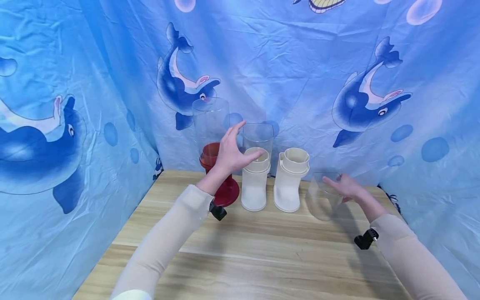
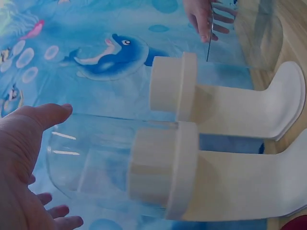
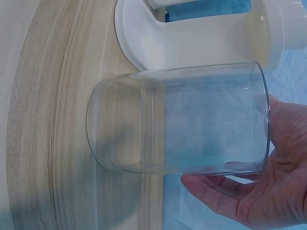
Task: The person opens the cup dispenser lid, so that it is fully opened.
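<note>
Standing left of rightmost cylinder [image 3: 187,122], white stands [image 1: 288,183], red stand [image 1: 227,191], dolphin backdrop [image 1: 285,79].

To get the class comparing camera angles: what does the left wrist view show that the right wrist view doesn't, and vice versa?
Only left wrist: the left hand, a clear cylinder around the nearer white stand's neck, a printed dolphin.
Only right wrist: the held clear container whole, and a broad stretch of tabletop; the left view crops both.
Both: the right hand, part of that container, white stand pieces, blue backdrop.
</note>
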Tool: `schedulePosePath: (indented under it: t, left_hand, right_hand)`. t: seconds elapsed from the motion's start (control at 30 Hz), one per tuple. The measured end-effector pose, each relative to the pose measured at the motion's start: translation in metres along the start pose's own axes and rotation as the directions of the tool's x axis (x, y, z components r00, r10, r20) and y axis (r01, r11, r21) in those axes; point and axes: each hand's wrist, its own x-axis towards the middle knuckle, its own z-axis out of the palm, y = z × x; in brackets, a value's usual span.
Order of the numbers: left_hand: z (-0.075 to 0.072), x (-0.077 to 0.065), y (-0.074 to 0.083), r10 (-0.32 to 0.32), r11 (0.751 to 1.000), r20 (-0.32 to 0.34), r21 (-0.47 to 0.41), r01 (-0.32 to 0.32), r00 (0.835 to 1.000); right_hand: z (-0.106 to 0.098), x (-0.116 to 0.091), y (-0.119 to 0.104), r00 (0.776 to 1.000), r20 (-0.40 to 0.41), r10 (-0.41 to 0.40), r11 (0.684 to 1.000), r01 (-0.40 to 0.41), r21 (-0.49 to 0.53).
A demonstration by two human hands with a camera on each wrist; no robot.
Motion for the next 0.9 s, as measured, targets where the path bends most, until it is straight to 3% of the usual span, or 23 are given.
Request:
schedulePosePath:
  t: [0.3, 0.6, 0.9]
  left_hand:
    - [0.018, -0.001, -0.026, -0.162, 0.985, 0.014, -0.051, 0.163, 0.987]
    - [0.035, 0.001, -0.036, -0.191, 0.976, 0.041, -0.098, 0.195, 0.981]
    - [0.037, 0.005, -0.035, -0.235, 0.954, 0.050, -0.179, 0.240, 0.971]
  right_hand:
    - [-0.002, 0.002, 0.002, 0.999, 0.029, 0.035, 0.999, -0.036, 0.028]
    - [0.000, 0.001, 0.005, 0.999, 0.012, 0.044, 0.997, -0.045, 0.067]
    - [-0.004, 0.002, 0.002, 0.997, 0.041, 0.070, 0.995, -0.073, 0.068]
